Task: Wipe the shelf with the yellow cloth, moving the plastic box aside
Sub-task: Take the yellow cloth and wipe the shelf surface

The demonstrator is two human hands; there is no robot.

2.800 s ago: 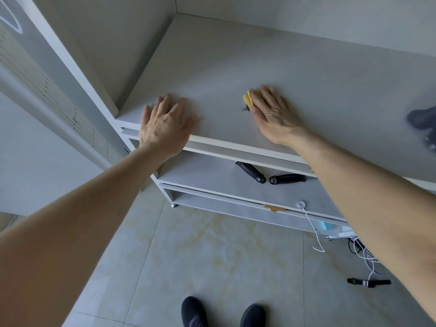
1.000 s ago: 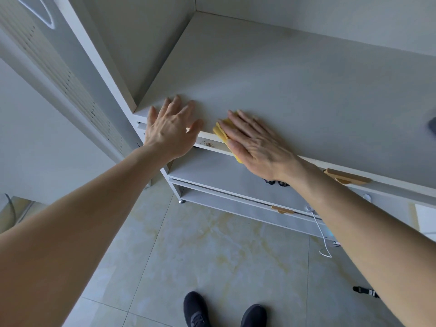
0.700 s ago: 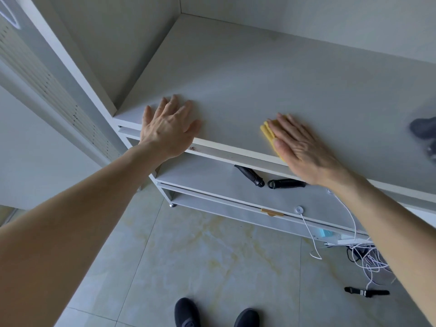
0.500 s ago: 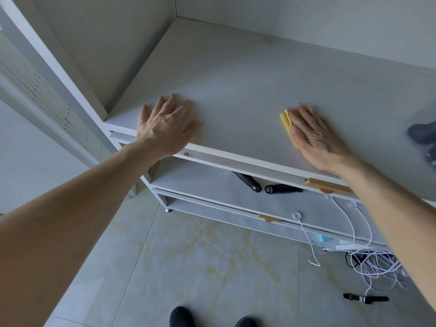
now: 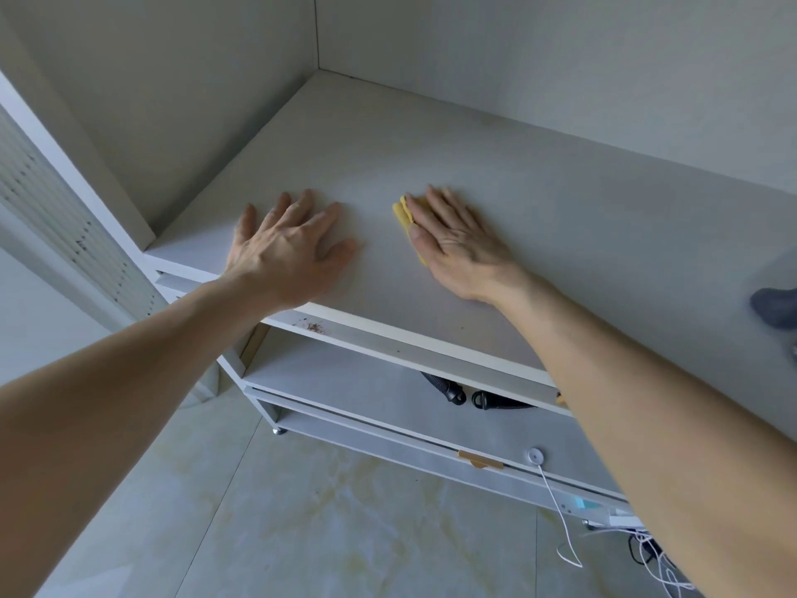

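Note:
My right hand (image 5: 457, 243) lies flat on the grey shelf (image 5: 560, 200), pressing the folded yellow cloth (image 5: 403, 213) under its fingers and palm; only the cloth's left edge shows. My left hand (image 5: 287, 248) rests flat and empty on the shelf near the front left corner, fingers spread. No plastic box is in view.
A dark object (image 5: 776, 306) sits on the shelf at the far right edge. Brown crumbs (image 5: 314, 326) lie on the ledge under the shelf's front edge. The lower shelf holds two black handles (image 5: 474, 397). White cables (image 5: 560, 528) trail on the tiled floor at right.
My right hand has slid the cloth to the left and further onto the shelf, closer to my left hand. The left hand has stayed planted.

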